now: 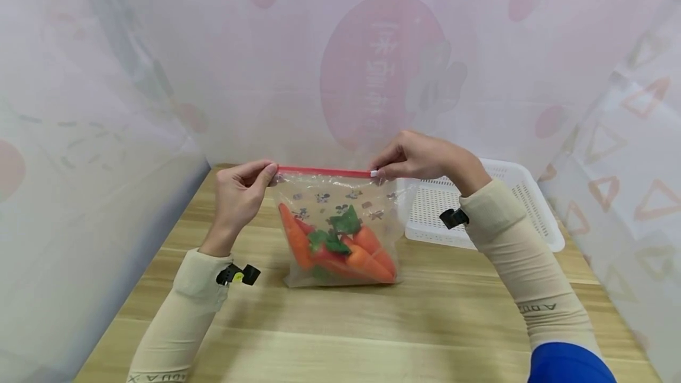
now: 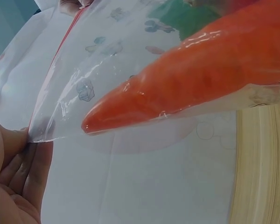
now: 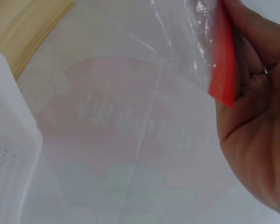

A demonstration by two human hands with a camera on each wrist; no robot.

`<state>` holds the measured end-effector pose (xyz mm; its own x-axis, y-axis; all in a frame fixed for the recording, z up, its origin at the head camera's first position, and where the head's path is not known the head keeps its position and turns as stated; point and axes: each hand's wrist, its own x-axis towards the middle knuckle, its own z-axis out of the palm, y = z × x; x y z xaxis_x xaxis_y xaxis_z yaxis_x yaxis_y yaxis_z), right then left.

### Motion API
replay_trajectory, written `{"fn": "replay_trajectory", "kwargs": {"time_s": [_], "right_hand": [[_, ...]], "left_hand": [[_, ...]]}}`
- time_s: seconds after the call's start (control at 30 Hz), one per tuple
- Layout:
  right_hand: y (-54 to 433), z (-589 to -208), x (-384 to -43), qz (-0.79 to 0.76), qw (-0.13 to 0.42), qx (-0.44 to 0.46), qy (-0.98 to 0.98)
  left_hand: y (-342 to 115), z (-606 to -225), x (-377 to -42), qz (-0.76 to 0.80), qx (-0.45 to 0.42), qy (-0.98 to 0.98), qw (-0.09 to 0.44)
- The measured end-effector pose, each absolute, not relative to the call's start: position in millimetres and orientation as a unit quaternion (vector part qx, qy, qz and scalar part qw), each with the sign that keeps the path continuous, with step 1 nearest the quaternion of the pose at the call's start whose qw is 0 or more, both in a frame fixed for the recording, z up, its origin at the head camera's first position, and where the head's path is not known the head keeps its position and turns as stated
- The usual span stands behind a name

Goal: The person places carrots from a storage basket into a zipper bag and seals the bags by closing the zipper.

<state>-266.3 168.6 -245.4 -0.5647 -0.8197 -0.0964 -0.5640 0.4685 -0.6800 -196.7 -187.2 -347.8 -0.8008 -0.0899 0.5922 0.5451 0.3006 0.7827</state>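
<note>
A clear zip bag (image 1: 330, 194) with small printed figures and a red zip strip (image 1: 324, 171) stands upright on the table in the head view. Inside it lie several carrots (image 1: 295, 236) and some green leafy pieces (image 1: 346, 221). My left hand (image 1: 240, 197) pinches the bag's top left corner between thumb and fingers. At the other end, my right hand (image 1: 420, 158) pinches the white slider (image 1: 374, 174) on the strip near the right corner. One carrot (image 2: 186, 74) shows large through the plastic in the left wrist view. In the right wrist view the red strip's end (image 3: 222, 70) meets the palm side.
A white perforated plastic basket (image 1: 532, 194) stands behind my right forearm on the wooden table (image 1: 330, 330). Pale printed sheeting (image 1: 266, 75) walls the table at the back and both sides.
</note>
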Motion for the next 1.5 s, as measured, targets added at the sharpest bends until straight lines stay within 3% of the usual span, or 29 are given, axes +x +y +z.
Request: {"fn": "replay_trajectory", "kwargs": {"time_s": [0.5, 1.0, 1.5], "right_hand": [[187, -245, -265, -0.272, 0.191, -0.422, 0.844], [180, -249, -262, -0.325, 0.253, -0.413, 0.812], [188, -255, -267, -0.321, 0.219, -0.422, 0.819]], "left_hand": [[-192, -350, -199, -0.579, -0.17, -0.749, 0.274], [-194, -350, -199, -0.587, -0.17, -0.748, 0.258], [-205, -351, -201, -0.591, -0.165, -0.751, 0.245]]}}
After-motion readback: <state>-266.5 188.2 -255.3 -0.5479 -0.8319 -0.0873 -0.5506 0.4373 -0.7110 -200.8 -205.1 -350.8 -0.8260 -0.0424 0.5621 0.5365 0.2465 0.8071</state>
